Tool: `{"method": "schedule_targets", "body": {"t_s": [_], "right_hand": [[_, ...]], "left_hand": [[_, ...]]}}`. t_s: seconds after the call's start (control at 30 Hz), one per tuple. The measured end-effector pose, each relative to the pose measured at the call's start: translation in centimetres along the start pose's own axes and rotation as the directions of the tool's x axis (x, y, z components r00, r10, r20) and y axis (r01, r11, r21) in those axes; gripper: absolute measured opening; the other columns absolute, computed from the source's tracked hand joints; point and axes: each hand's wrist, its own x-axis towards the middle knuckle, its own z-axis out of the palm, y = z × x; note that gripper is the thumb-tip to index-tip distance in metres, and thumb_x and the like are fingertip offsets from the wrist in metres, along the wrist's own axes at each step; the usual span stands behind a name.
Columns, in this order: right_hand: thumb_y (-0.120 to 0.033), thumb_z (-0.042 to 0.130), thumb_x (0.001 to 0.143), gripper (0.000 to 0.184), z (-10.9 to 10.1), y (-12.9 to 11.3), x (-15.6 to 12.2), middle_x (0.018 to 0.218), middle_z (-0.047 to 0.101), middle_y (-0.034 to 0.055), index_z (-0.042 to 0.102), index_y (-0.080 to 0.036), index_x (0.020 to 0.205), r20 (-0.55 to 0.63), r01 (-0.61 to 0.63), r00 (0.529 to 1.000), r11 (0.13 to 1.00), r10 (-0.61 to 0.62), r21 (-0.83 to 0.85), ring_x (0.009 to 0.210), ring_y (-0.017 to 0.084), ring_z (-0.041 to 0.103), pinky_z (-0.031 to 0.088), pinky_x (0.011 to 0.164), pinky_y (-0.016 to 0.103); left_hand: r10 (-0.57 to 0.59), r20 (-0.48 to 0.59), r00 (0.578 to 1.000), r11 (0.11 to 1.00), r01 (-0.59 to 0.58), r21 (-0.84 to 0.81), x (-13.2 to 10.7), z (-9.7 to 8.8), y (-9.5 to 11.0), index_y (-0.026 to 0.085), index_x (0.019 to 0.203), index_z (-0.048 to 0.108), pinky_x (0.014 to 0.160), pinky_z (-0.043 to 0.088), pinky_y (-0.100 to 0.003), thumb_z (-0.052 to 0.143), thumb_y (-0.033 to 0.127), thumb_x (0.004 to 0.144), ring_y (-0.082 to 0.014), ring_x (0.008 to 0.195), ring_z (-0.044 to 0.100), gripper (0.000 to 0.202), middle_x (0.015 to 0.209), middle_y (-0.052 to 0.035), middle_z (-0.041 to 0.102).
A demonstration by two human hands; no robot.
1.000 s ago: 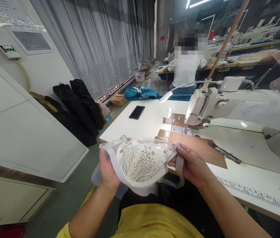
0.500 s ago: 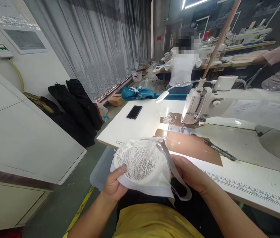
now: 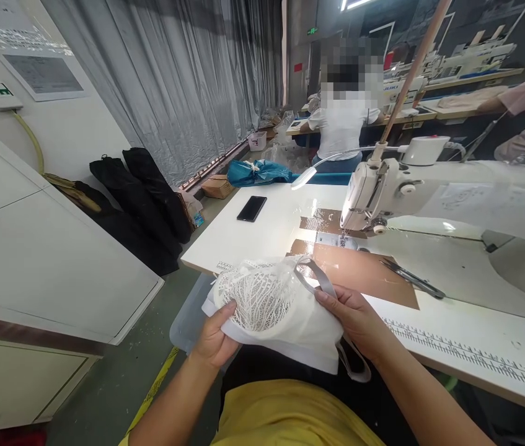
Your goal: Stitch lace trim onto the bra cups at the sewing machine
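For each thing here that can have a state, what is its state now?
White lace garment: held, one strap loop dangling
Left hand: gripping garment's left side
Right hand: gripping garment's right side
Black rectangular phone: flat, screen dark
Blue plastic bag: tied
Long grey curtain: hanging in folds
White ceiling tube light: lit

The shirt [image 3: 290,415] is yellow, softly creased, with a curved hem at the near middle. A scrap of yellow sleeve [image 3: 124,440] shows near left. Both forearms [image 3: 173,396] are bare. Black cloth [image 3: 371,406] covers the lap.
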Motion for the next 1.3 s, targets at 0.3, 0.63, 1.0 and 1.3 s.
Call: {"method": "schedule_targets", "body": {"t_s": [0.3, 0.63, 1.0, 1.3], "right_hand": [[-0.054, 0.068, 0.071, 0.035, -0.1, -0.7, -0.4, 0.060, 0.051, -0.0014, 0.066, -0.019, 0.069, 0.004, 0.110, 0.994, 0.963, -0.113, -0.245, 0.056, 0.012, 0.043, 0.031, 0.050, 0.024], [-0.050, 0.067, 0.074, 0.032, -1.4, 0.1, 0.1, 0.072, 0.058, 0.0006, 0.070, -0.021, 0.085, 0.046, 0.124, 0.992, 0.932, -0.115, -0.341, 0.066, 0.015, 0.048, 0.037, 0.055, 0.024], [-0.046, 0.069, 0.074, 0.034, -2.5, 0.1, 0.0, 0.087, 0.066, 0.0035, 0.069, -0.022, 0.097, 0.052, 0.101, 0.995, 0.937, -0.088, -0.335, 0.077, 0.019, 0.057, 0.045, 0.064, 0.026], [-0.043, 0.074, 0.069, 0.039, -5.0, 0.2, -0.2, 0.090, 0.069, 0.0041, 0.068, -0.023, 0.102, 0.043, 0.023, 0.999, 0.952, -0.011, -0.306, 0.083, 0.022, 0.062, 0.050, 0.071, 0.031]], "left_hand": [[0.064, -0.013, 0.998, 0.992, -0.062, 0.112, -0.1, -0.6, 0.0, 0.025, 0.135, 0.047, 0.117, 0.021, -0.046, 0.062, 0.027, 0.083, -0.0298, 0.133, 0.038, 0.055, 0.129, -0.0063, 0.058], [0.086, -0.001, 0.996, 0.979, -0.084, 0.184, -0.3, -1.2, 0.2, 0.026, 0.137, 0.045, 0.117, 0.021, -0.045, 0.066, 0.028, 0.081, -0.0297, 0.134, 0.036, 0.060, 0.130, -0.0065, 0.058], [0.150, -0.092, 0.984, 0.976, -0.132, 0.174, 0.0, -1.0, 0.3, 0.026, 0.137, 0.045, 0.116, 0.026, -0.045, 0.070, 0.023, 0.077, -0.0300, 0.131, 0.040, 0.065, 0.128, -0.0062, 0.060], [0.266, -0.200, 0.943, 0.956, -0.231, 0.178, 1.1, -0.6, 1.1, 0.027, 0.138, 0.042, 0.114, 0.030, -0.041, 0.069, 0.020, 0.079, -0.0273, 0.128, 0.046, 0.066, 0.126, -0.0049, 0.061]]}}
